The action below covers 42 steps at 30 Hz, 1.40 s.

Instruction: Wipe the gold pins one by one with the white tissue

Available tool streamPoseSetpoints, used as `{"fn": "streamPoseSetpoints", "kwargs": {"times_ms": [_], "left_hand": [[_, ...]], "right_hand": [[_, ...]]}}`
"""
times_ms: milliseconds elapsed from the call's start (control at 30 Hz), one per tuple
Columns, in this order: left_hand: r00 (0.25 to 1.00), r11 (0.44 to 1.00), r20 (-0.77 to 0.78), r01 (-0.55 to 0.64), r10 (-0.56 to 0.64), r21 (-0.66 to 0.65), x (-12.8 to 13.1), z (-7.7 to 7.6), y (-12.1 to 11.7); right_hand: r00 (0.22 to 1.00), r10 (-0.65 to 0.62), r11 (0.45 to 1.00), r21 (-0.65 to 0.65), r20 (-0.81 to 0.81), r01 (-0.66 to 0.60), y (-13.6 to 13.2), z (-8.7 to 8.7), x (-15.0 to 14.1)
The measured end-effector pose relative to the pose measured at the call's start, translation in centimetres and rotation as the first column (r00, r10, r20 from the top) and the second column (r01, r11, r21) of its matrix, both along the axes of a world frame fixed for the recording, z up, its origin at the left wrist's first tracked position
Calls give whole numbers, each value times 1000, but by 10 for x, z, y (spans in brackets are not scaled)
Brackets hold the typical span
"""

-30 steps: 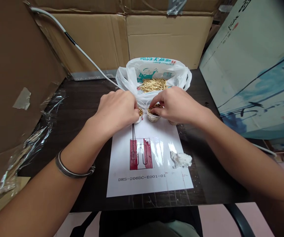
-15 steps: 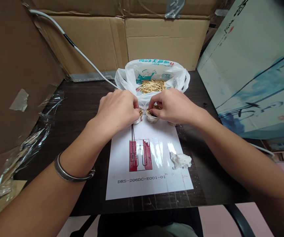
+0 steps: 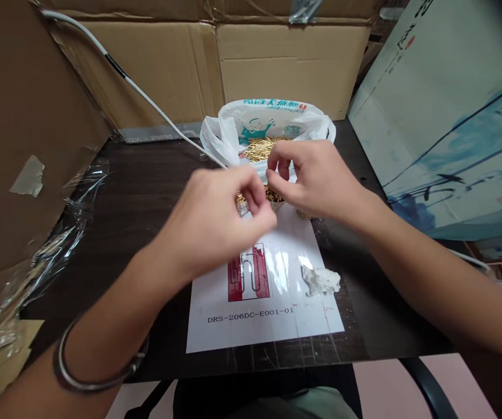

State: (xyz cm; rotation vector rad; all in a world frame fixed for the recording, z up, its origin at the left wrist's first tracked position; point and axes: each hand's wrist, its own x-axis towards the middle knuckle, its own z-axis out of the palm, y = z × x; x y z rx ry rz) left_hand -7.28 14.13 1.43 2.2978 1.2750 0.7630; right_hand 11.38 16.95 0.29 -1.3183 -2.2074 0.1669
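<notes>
My left hand [image 3: 222, 218] is raised above the sheet, thumb and fingertips pinched together and slightly blurred. Anything held between them is too small to make out. My right hand [image 3: 316, 174] hovers over a small clear cup of short gold pieces [image 3: 274, 196], its thumb and index finger also closed in a pinch whose contents I cannot make out. Another cup with gold pieces [image 3: 241, 203] shows partly behind my left hand. A third cup [image 3: 305, 215] sits below my right wrist. Behind the cups, a white plastic bag [image 3: 227, 137] holds a heap of thin gold pins [image 3: 260, 149].
A printed sheet [image 3: 251, 334] with a red-and-white diagram lies under clear tape on the dark table [image 3: 155, 192]. Crumpled white material [image 3: 321, 281] rests at its right edge. Cardboard [image 3: 290, 70] walls the back and left; a white cable [image 3: 159, 109] runs down behind the bag.
Both hands have lifted out of the cups. My left hand has come nearer and to the right, over the sheet; my right hand has risen slightly.
</notes>
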Motion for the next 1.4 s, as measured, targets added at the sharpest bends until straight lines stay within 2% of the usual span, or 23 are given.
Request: {"fn": "streamPoseSetpoints", "kwargs": {"times_ms": [67, 100, 167, 200, 300, 400, 500, 567, 633, 767, 900, 1067, 1233, 1400], "left_hand": [[988, 976, 91, 141, -127, -164, -4, -14, -21], [980, 952, 135, 177, -147, -250, -5, -22, -29], [975, 906, 151, 208, -163, -368, -6, -39, -38], [979, 893, 124, 196, -159, -405, -6, -47, -39], [990, 898, 133, 106, -54, -426, 2, -61, -31], [986, 903, 158, 106, -43, -416, 13, -66, -21], [983, 914, 168, 130, -69, -384, 17, -68, -15], [982, 920, 177, 131, -69, -370, 15, -69, -14], [985, 932, 150, 132, -85, -337, 10, -69, -14], [989, 955, 52, 148, -139, -257, 0, -65, -15], [987, 955, -18, 148, -158, -258, -5, -61, -15], [980, 953, -14, 191, -200, -236, -9, -59, -11], [969, 930, -53, 213, -240, -300, -14, -59, -7], [986, 911, -17, 145, -164, -385, -17, -60, -7]], "right_hand": [[996, 28, 999, 48, -85, -25, -19, -1, -3], [989, 52, 997, 65, -138, -44, -31, -3, -3], [958, 97, 993, 84, -271, -76, -55, -12, -4], [941, 92, 995, 55, -325, -78, -65, -18, -3], [873, -10, 989, -133, -487, -63, -82, -39, 1], [776, -143, 948, -311, -615, -72, -79, -54, 5], [670, -203, 928, -358, -715, -100, -68, -63, 7], [633, -217, 928, -359, -743, -104, -64, -67, 7], [654, -198, 927, -356, -730, -117, -63, -71, 7], [747, -139, 934, -336, -650, -119, -63, -75, 7], [819, -76, 936, -324, -569, -138, -62, -74, 8], [855, -48, 945, -300, -517, -128, -63, -73, 7], [871, -107, 940, -333, -479, -68, -65, -71, 3], [961, -87, 928, -372, -263, -18, -67, -70, 1]]}}
